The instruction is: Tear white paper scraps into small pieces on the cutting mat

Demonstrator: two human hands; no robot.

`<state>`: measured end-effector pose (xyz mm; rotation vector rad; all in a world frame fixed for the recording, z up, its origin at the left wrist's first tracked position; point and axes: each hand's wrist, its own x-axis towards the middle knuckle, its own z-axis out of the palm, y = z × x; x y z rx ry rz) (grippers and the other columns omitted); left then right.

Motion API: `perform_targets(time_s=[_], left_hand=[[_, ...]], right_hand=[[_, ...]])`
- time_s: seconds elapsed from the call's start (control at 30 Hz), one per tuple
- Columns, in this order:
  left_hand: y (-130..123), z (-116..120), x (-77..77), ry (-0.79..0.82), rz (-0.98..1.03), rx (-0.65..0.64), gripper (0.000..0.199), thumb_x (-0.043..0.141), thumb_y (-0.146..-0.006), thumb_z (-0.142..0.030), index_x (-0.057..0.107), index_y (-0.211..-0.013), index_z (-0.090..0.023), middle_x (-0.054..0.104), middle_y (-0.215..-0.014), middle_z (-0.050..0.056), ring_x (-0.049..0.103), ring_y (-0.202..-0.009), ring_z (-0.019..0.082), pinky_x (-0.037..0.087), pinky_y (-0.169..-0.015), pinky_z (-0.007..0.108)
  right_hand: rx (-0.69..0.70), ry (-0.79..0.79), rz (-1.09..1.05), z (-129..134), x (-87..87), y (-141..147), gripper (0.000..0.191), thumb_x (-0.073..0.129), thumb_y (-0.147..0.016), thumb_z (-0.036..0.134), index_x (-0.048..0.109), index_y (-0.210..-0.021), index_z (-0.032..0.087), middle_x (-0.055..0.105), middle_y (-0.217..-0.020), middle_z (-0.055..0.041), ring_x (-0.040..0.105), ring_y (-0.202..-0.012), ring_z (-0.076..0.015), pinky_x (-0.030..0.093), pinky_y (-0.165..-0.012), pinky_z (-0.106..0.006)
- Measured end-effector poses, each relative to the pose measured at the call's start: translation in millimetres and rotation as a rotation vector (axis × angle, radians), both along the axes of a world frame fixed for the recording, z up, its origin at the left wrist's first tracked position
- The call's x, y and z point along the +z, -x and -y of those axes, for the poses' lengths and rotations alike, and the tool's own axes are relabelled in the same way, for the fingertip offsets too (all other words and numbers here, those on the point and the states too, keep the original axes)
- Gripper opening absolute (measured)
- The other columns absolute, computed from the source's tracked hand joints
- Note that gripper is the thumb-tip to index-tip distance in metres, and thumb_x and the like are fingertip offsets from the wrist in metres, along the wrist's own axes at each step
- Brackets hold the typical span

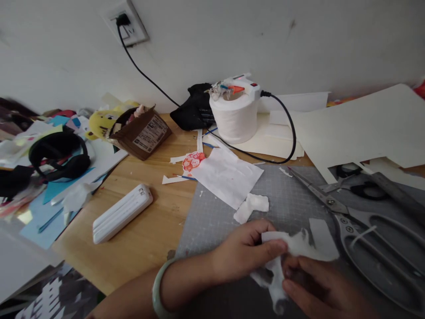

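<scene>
My left hand point(244, 248) is closed, its thumb pressing a piece of white cotton wadding point(294, 243) with a paper-like straight edge. Close beside it, my right hand point(320, 283) has its fingers drawn together at the wadding's lower part. A loose tuft of the wadding point(276, 290) hangs between the two hands. Just beyond the left hand, a small bent white piece point(254, 204) lies on the grey cutting mat point(212, 217). A white paper strip point(321, 235) shows behind the wadding. Large metal scissors point(338, 208) rest to the right of my right hand.
A white sheet point(229, 175) and a red-patterned cutout point(193, 162) lie ahead. Farther back stands a corded white paper roll point(234, 117). A white power bank point(122, 213), a brown box point(142, 133) and black headphones point(59, 155) are leftward; cream card point(361, 128) is at right.
</scene>
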<state>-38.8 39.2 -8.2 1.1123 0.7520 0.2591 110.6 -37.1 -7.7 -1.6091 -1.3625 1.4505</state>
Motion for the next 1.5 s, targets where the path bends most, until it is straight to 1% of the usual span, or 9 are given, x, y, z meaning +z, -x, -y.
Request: perform_targets(time_s=[0.07, 0.13, 0.33, 0.63, 0.93, 1.13, 1.23, 1.33, 1.5], left_hand=[[1, -1, 0.6, -0.004, 0.009, -0.026, 0.039, 0.055, -0.073, -0.052, 0.042, -0.072, -0.015, 0.040, -0.062, -0.004, 0.035, -0.054, 0.005, 0.028, -0.049, 0.017], [1, -2, 1.0, -0.060, 0.005, -0.044, 0.041, 0.053, -0.073, -0.054, 0.044, -0.071, -0.014, 0.039, -0.063, -0.003, 0.035, -0.058, 0.006, 0.028, -0.051, 0.018], [1, -1, -0.4, -0.244, -0.047, -0.131, 0.039, 0.042, -0.082, -0.051, 0.048, -0.072, -0.013, 0.039, -0.064, -0.002, 0.035, -0.061, 0.008, 0.031, -0.056, 0.019], [3, -1, 3.9, -0.159, -0.018, -0.119, 0.040, 0.040, -0.084, -0.049, 0.048, -0.068, -0.013, 0.044, -0.061, -0.002, 0.039, -0.056, 0.006, 0.031, -0.052, 0.017], [2, 1, 5.6, -0.132, -0.041, -0.116, 0.048, 0.039, -0.079, -0.059, 0.046, -0.064, -0.013, 0.043, -0.061, -0.002, 0.038, -0.054, 0.006, 0.030, -0.049, 0.017], [0, -1, 0.9, -0.092, -0.007, 0.027, 0.042, 0.045, -0.079, -0.053, 0.044, -0.066, -0.014, 0.040, -0.059, -0.003, 0.037, -0.054, 0.005, 0.030, -0.050, 0.017], [-1, -1, -1.3, -0.046, -0.003, 0.050, 0.040, 0.046, -0.079, -0.053, 0.046, -0.070, -0.014, 0.042, -0.059, -0.003, 0.039, -0.053, 0.005, 0.030, -0.049, 0.017], [-2, 0, -0.7, -0.045, -0.006, 0.038, 0.040, 0.046, -0.078, -0.053, 0.046, -0.070, -0.014, 0.043, -0.058, -0.003, 0.039, -0.052, 0.005, 0.030, -0.048, 0.017], [-3, 1, 2.3, 0.014, 0.027, 0.013, 0.042, 0.049, -0.075, -0.056, 0.047, -0.071, -0.014, 0.047, -0.063, -0.001, 0.044, -0.055, 0.007, 0.034, -0.051, 0.018]], right_hand=[[-0.057, 0.156, -0.100, -4, 0.1, 0, 0.017, 0.058, -0.070, 0.037, 0.065, -0.071, 0.022, 0.065, -0.064, -0.0012, 0.058, -0.057, -0.0170, 0.045, -0.050, -0.022], [-0.132, 0.255, -0.145, -7, 1.2, -2, 0.022, 0.059, -0.068, 0.042, 0.064, -0.067, 0.021, 0.062, -0.058, -0.0005, 0.056, -0.054, -0.0163, 0.046, -0.049, -0.023], [-0.330, 0.381, -0.186, -14, 11.6, -3, 0.030, 0.065, -0.056, 0.047, 0.055, -0.049, 0.020, 0.046, -0.044, 0.0039, 0.042, -0.044, -0.0104, 0.039, -0.043, -0.021], [-0.509, 0.534, -0.546, -9, 4.5, -1, 0.035, 0.075, -0.049, 0.045, 0.052, -0.052, 0.018, 0.044, -0.045, 0.0058, 0.037, -0.042, -0.0066, 0.036, -0.041, -0.017], [-0.468, 0.532, -0.474, -5, 13.0, -10, 0.023, 0.072, -0.059, 0.041, 0.059, -0.057, 0.022, 0.051, -0.055, 0.0001, 0.042, -0.048, -0.0121, 0.043, -0.044, -0.022], [-0.460, 0.444, -0.906, -15, 5.6, -22, 0.033, 0.072, -0.061, 0.038, 0.046, -0.050, 0.019, 0.034, -0.051, 0.0059, 0.019, -0.042, -0.0054, 0.031, -0.038, -0.017], [-0.421, 0.491, -1.028, -19, 3.8, -20, 0.033, 0.070, -0.066, 0.031, 0.044, -0.051, 0.017, 0.034, -0.049, 0.0071, 0.020, -0.041, -0.0042, 0.030, -0.040, -0.016], [-0.338, 0.581, -0.909, -18, 6.9, -11, 0.034, 0.070, -0.064, 0.038, 0.047, -0.052, 0.017, 0.042, -0.048, 0.0055, 0.032, -0.043, -0.0053, 0.031, -0.043, -0.018], [-0.363, 0.483, -0.640, -15, 10.4, -1, 0.038, 0.072, -0.055, 0.050, 0.052, -0.055, 0.017, 0.051, -0.049, 0.0036, 0.042, -0.047, -0.0090, 0.036, -0.048, -0.021]])
